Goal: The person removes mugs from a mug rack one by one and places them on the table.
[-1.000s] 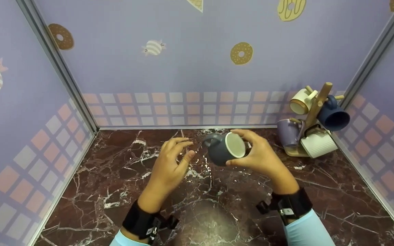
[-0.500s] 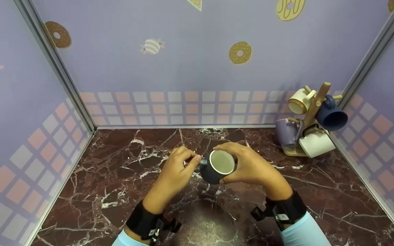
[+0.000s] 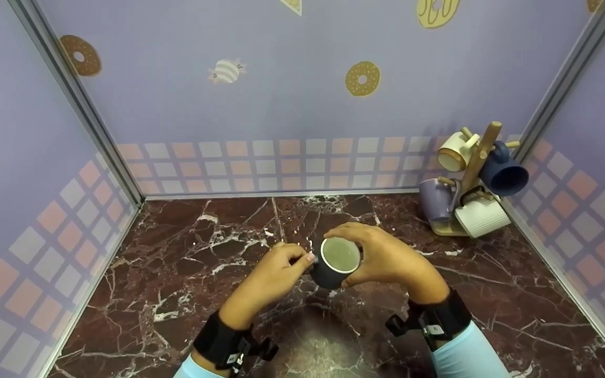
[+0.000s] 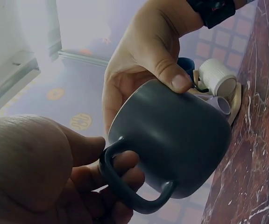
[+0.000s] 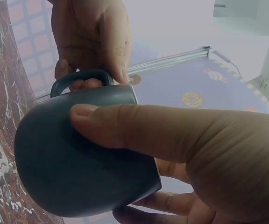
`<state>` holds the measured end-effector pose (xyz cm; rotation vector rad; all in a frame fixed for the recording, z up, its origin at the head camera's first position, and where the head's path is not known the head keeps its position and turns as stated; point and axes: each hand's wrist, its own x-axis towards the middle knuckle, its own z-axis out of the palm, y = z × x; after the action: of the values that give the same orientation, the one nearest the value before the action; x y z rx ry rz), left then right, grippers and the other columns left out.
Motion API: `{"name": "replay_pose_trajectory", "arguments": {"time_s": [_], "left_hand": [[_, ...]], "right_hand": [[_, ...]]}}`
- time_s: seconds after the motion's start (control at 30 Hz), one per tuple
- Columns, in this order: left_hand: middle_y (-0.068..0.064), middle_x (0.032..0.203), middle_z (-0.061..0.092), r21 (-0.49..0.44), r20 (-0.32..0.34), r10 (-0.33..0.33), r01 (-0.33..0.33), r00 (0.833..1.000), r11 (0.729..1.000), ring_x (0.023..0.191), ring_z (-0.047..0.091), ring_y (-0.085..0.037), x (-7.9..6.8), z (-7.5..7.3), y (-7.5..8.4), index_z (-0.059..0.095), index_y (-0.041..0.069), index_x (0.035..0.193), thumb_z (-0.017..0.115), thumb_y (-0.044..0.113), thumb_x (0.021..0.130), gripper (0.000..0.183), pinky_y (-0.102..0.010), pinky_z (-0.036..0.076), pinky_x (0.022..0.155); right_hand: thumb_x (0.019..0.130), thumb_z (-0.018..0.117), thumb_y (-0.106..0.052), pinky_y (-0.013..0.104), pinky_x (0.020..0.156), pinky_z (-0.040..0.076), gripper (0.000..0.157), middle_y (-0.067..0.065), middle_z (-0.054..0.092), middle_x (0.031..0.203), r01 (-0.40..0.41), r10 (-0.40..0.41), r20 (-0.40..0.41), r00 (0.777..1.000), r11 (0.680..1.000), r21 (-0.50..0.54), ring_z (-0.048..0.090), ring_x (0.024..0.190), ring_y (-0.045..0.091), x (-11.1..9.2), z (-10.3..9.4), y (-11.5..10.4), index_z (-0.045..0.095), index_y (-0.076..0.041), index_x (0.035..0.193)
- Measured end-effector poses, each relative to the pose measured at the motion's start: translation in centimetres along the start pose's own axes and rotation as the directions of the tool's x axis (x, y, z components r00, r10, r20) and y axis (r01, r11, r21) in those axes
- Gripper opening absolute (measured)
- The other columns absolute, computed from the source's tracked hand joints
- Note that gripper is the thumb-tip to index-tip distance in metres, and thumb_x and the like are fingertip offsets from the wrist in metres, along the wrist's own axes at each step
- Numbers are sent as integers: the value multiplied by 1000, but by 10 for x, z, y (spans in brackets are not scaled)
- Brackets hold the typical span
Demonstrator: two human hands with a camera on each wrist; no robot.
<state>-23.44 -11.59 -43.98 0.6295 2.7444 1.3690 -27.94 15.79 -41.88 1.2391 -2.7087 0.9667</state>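
A dark grey mug (image 3: 327, 274) with a pale inside and a white rim is held between both hands above the marbled table. My right hand (image 3: 386, 260) grips its body from the right, with the thumb (image 5: 106, 121) across the side in the right wrist view. On the left, my left hand (image 3: 276, 270) holds the mug's handle (image 4: 139, 198). Fingers pass through the handle's loop in the left wrist view, and the thumb lies near its upper end. The mug's mouth faces up, tilted slightly to the right.
At the back right a wooden mug tree (image 3: 478, 163) carries a cream mug (image 3: 454, 152), a navy mug (image 3: 504, 176), a purple mug (image 3: 435, 199) and a white ribbed mug (image 3: 483, 216). Patterned panels (image 3: 281, 94) wall in the dark red marbled table (image 3: 187, 283).
The right hand has brought the dark grey mug down and nearer, turning its mouth more upward. The left hand, free of the mug a second ago, has taken hold of its handle.
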Motion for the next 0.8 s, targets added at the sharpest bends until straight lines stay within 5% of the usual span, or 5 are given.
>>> {"name": "replay_pose_trajectory", "arguments": {"time_s": [0.27, 0.4, 0.57, 0.7, 0.8], "left_hand": [[-5, 95, 69, -69, 46, -34, 37, 998, 997, 89, 59, -16, 1, 1, 1, 77, 3, 92, 67, 25, 115, 34, -32, 53, 83], [-9, 94, 74, -135, 10, -54, 54, 999, 989, 88, 68, -17, 1, 4, 1, 77, 1, 92, 69, 21, 114, 31, -29, 62, 82], [-10, 98, 78, -141, -53, -82, 73, 995, 987, 94, 74, -21, 1, 2, 1, 77, 2, 94, 69, 22, 113, 29, -41, 67, 94], [-13, 96, 79, -137, -127, -76, 59, 989, 989, 94, 77, -28, 1, -4, -2, 79, 3, 96, 69, 22, 114, 28, -46, 68, 93], [-13, 97, 80, -167, -181, -112, 82, 977, 983, 94, 78, -28, 2, -10, -4, 81, 5, 101, 68, 19, 114, 23, -39, 68, 89]], "right_hand": [[66, 108, -14, 54, 116, 61, 94, -2, 74, 152, 13, -14, 10, 1000, 999, 33, 72, 138, 26, -3, 1, 4, 72, -21, 152], [66, 107, -14, 54, 117, 60, 95, -2, 74, 152, 20, -20, 3, 1000, 999, 44, 71, 139, 27, -3, 1, 6, 70, -21, 153], [70, 108, -16, 58, 118, 60, 97, 1, 74, 153, 22, -20, -23, 1000, 997, 70, 71, 138, 30, -3, 1, 8, 66, -18, 158], [79, 105, -28, 60, 123, 57, 95, 9, 69, 160, -3, 7, -70, 998, 998, 58, 69, 143, 36, -2, 1, 6, 61, -14, 162], [88, 99, -36, 62, 123, 56, 91, 13, 67, 163, -37, 41, -100, 994, 999, 36, 69, 144, 38, -2, 1, 5, 57, -14, 166]]}}
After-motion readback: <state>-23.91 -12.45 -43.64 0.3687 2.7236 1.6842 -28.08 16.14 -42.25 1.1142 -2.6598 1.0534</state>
